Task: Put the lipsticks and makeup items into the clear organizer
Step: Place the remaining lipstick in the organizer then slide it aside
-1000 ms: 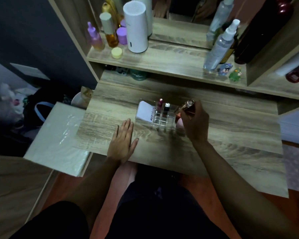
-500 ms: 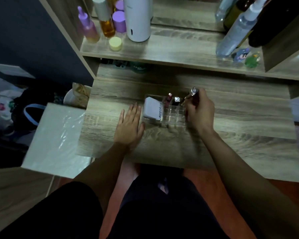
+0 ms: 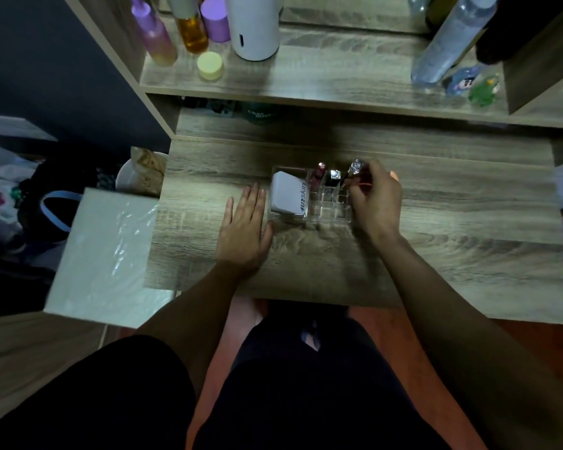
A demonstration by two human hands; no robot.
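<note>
The clear organizer [image 3: 327, 214] stands in the middle of the wooden desk [image 3: 452, 248]. Its left compartment holds a white compact [image 3: 288, 196] marked "4U2skin". Two lipsticks stand upright in the back row: a pink one [image 3: 318, 174] and a black one with a silver top [image 3: 333, 177]. My right hand [image 3: 372, 199] grips a silver-topped lipstick [image 3: 355, 167] upright at the organizer's back right corner, its base in or just over a slot. My left hand [image 3: 242, 228] lies flat on the desk, fingers apart, touching the organizer's left side.
A shelf [image 3: 322, 79] above the desk carries purple and amber bottles [image 3: 176, 30], a white cylinder [image 3: 254, 27], a small yellow jar [image 3: 210, 65], a clear spray bottle [image 3: 442, 50] and small figurines [image 3: 472, 86]. A plastic-wrapped box [image 3: 108, 251] sits left of the desk.
My right hand has brought the silver-topped lipstick from beside the organizer to upright at its back right corner. My left hand has slid right against the organizer. The camera has tilted down.
</note>
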